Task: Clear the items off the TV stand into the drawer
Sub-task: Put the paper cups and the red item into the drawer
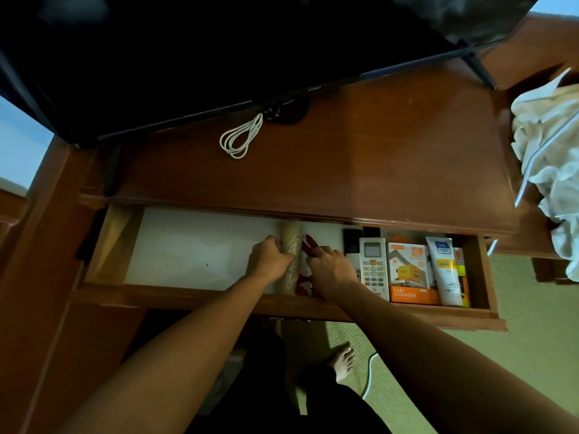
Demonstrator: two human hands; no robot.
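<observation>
Inside the open drawer (194,245), both hands work near the middle. Left hand (269,258) curls its fingers round a tan cylinder (291,245), which lies lengthwise front to back on the white drawer bottom. Right hand (332,270) sits just beside it, fingers curled and pinching a red item (310,244); what the item is can't be told, partly hidden under the hand. Right part of drawer is packed: a dark remote (351,242), a white remote (373,267), an orange charger box (409,274), and a white tube (445,270), all side by side, touching. Left part of drawer shows bare white liner. On the TV stand (360,170) top, a coiled white cable (239,137) lies near the TV (188,51) base, well apart from the hands. Crumpled white cloth (551,136) sits at far right.
</observation>
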